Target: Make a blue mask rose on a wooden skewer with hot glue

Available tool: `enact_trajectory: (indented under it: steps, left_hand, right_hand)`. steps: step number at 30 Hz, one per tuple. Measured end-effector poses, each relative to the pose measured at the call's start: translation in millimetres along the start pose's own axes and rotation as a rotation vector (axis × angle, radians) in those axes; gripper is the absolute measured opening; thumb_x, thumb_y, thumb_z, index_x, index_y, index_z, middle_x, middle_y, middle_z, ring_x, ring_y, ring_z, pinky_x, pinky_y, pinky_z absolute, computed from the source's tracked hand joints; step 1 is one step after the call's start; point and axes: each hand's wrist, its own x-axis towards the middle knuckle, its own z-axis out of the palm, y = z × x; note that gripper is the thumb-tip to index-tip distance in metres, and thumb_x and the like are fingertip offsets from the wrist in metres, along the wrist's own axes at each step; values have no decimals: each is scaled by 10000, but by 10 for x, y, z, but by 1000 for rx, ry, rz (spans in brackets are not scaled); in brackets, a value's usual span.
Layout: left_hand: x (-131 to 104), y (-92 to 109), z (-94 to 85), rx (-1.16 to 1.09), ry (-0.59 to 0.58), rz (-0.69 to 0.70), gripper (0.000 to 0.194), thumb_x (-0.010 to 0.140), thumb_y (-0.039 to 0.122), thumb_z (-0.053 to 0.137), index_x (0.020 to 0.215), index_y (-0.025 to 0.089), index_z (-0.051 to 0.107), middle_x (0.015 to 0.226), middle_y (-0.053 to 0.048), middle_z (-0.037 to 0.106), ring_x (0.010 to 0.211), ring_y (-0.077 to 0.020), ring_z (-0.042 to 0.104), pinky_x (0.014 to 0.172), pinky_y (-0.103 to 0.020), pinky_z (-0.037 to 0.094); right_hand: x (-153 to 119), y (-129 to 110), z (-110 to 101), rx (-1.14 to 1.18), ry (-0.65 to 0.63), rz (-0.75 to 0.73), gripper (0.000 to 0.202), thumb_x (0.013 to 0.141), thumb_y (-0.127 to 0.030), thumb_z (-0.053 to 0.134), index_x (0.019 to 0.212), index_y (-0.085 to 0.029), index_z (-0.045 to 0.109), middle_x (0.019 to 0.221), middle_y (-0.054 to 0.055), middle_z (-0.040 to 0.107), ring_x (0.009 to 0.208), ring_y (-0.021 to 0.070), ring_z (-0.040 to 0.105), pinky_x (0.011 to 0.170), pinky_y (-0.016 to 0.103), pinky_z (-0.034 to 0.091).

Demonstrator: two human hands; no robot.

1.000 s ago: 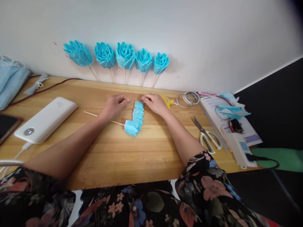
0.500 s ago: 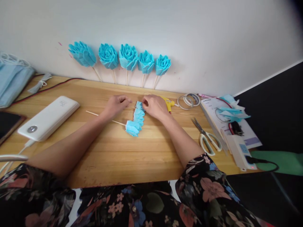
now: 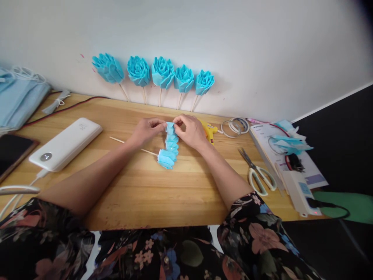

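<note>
A pleated light-blue strip point(image 3: 171, 140) lies on the wooden table, its folds running away from me. At its near end it joins a rolled blue flower head point(image 3: 166, 159) on a thin wooden stick point(image 3: 116, 139), which passes beneath my left forearm. My left hand point(image 3: 148, 130) pinches the strip's far end at its left corner. On the opposite corner, the thumb and fingers of my right hand point(image 3: 190, 131) are closed on the same end. A yellow glue gun point(image 3: 210, 132) sits just beyond my right hand, partly hidden by it.
Several blue flowers point(image 3: 163, 72) on sticks lean against the wall. Scissors point(image 3: 256, 173), tape rolls point(image 3: 239, 126), a notebook point(image 3: 303, 163) and a power strip point(image 3: 301, 192) are at right. A white power bank point(image 3: 67, 144), phone point(image 3: 16, 155) and stacked face masks point(image 3: 20, 99) are at left.
My left hand has moved right to the strip's far end and now pinches it. That end looks straighter between both hands. The whole view has shifted slightly.
</note>
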Motion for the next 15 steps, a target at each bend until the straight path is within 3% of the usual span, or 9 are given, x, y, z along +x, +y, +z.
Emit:
enact_trajectory:
  steps: [6, 11, 15]
  left_hand:
    - [-10, 12, 25, -63, 36, 11, 288, 760, 454, 765, 786, 169, 726, 798, -21, 725, 747, -156, 612, 749, -273, 479]
    - [-20, 42, 32, -107, 57, 11, 234, 776, 402, 751, 764, 174, 699, 763, -6, 697, 732, -144, 607, 733, -264, 476]
    - [-22, 45, 39, -111, 57, 24, 227, 771, 400, 746, 760, 178, 700, 744, -5, 685, 714, -143, 589, 724, -266, 475]
  right_hand:
    - [4, 21, -11, 267, 4, 13, 188, 868, -258, 642, 1045, -220, 689, 988, 42, 794, 939, 220, 728, 906, 383, 535]
    - [13, 109, -70, 618, -16, 113, 379, 956, -462, 591, 1258, -242, 651, 1059, 43, 805, 1031, 223, 739, 958, 401, 557]
    - [26, 161, -49, 667, -1, 151, 467, 952, -549, 608, 1307, -250, 655, 1055, 47, 804, 1038, 232, 731, 1009, 434, 549]
